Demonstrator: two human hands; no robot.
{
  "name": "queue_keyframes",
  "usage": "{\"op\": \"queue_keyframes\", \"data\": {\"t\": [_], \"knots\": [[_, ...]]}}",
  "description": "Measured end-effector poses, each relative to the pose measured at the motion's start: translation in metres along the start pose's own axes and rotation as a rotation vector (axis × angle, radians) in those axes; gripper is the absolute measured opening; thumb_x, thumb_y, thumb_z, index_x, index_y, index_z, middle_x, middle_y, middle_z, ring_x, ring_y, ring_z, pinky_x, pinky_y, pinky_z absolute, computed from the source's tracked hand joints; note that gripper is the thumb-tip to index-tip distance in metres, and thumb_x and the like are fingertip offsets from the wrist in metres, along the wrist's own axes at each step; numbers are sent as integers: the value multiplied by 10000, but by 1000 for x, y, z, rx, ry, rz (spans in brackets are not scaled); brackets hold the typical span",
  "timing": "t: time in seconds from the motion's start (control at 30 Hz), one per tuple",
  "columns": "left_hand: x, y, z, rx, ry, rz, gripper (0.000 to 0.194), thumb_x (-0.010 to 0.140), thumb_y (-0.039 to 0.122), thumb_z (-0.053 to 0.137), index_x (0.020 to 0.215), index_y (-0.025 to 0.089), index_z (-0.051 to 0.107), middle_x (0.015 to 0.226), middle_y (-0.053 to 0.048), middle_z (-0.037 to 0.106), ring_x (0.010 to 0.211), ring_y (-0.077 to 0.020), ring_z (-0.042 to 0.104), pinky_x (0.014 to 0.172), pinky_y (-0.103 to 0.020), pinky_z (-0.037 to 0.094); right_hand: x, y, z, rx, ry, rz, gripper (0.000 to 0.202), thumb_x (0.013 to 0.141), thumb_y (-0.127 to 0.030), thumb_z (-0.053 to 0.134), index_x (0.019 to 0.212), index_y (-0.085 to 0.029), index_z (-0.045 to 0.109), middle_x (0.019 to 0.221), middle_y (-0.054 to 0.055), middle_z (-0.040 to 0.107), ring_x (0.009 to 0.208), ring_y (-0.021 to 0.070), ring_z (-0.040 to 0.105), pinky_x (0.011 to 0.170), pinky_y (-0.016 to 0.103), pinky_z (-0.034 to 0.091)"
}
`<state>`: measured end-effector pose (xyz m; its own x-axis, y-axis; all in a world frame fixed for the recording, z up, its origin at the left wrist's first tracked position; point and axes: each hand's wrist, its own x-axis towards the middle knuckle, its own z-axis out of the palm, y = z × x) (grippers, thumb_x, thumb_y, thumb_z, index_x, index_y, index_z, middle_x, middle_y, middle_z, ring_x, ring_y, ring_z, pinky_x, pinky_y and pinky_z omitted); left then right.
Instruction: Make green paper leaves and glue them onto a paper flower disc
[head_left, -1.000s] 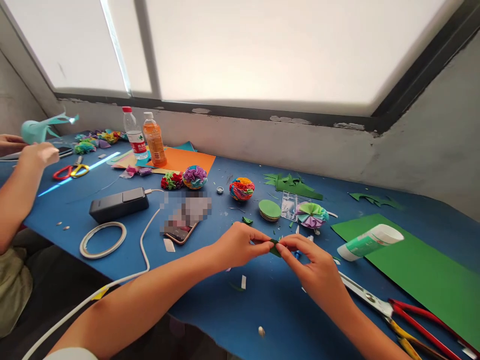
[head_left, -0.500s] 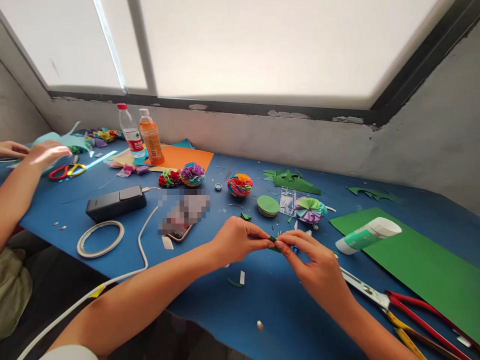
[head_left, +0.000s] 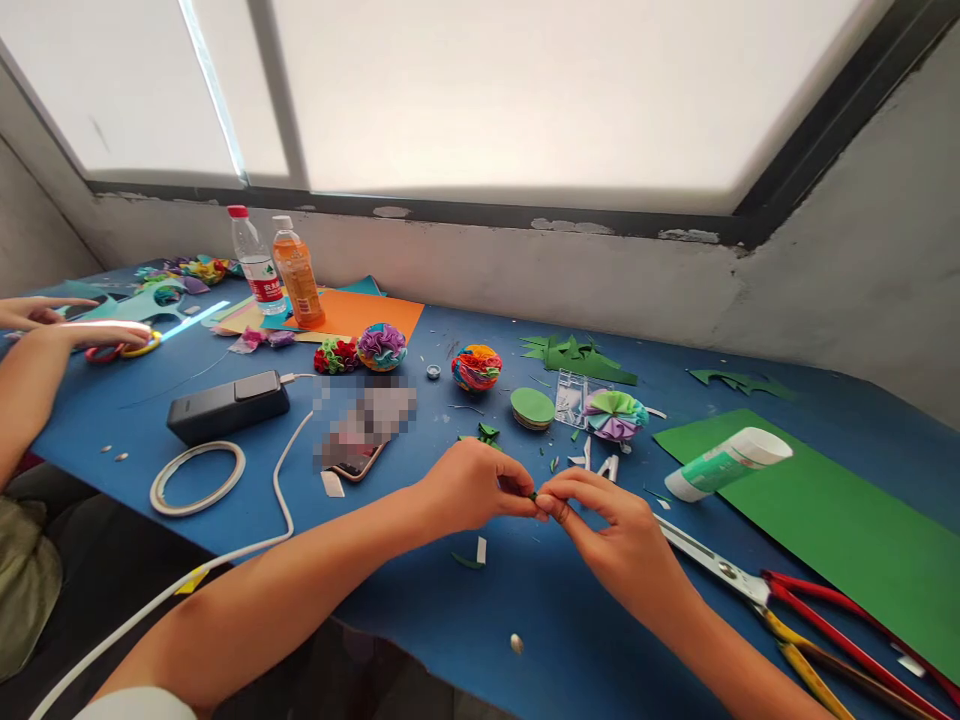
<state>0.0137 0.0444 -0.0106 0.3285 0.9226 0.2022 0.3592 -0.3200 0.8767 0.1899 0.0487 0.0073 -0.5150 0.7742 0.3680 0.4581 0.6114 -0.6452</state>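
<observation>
My left hand [head_left: 474, 485] and my right hand [head_left: 604, 515] meet fingertip to fingertip above the blue table. Pinched between them is a small green paper piece [head_left: 534, 495], mostly covered by the fingers. Just behind my left hand lie small folded green pieces [head_left: 489, 434]. A stack of round discs with a green top [head_left: 532, 407] rests farther back. Close to my right hand are a ruffled multicoloured paper flower ball [head_left: 616, 415] and a white and green tube [head_left: 724, 465]. Large scissors [head_left: 724, 570] with red and yellow handles lie beside my right forearm.
Green card [head_left: 840, 540] covers the right side. To the left are a tape roll [head_left: 155, 495], a black power bank [head_left: 229, 405], its white cable [head_left: 281, 480] and a phone [head_left: 371, 458]. Two bottles [head_left: 298, 275] stand behind. Another person's hand [head_left: 105, 333] is at far left.
My fingertips have drawn closer together, covering more of the green paper piece. The other person's hand has come down over the small scissors at far left. The view has shifted slightly.
</observation>
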Motion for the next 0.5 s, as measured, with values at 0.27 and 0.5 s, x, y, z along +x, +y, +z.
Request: {"op": "queue_keyframes", "data": {"t": [0.27, 0.5], "knots": [[3, 11, -12, -318, -178, -124, 265, 623, 383, 723, 700, 140, 653, 620, 33, 529, 611, -92, 426, 533, -204, 337, 6, 4, -13, 243, -88, 17, 281, 839, -448, 521, 789, -214, 666, 762, 46, 636, 697, 173, 593, 612, 278, 495], [2, 12, -14, -499, -388, -217, 210, 634, 324, 727, 654, 141, 626, 607, 37, 553, 612, -89, 477, 574, -211, 382, 3, 10, -11, 273, -118, -174, 135, 838, -315, 579, 864, -229, 680, 844, 50, 618, 747, 152, 590, 628, 273, 503]]}}
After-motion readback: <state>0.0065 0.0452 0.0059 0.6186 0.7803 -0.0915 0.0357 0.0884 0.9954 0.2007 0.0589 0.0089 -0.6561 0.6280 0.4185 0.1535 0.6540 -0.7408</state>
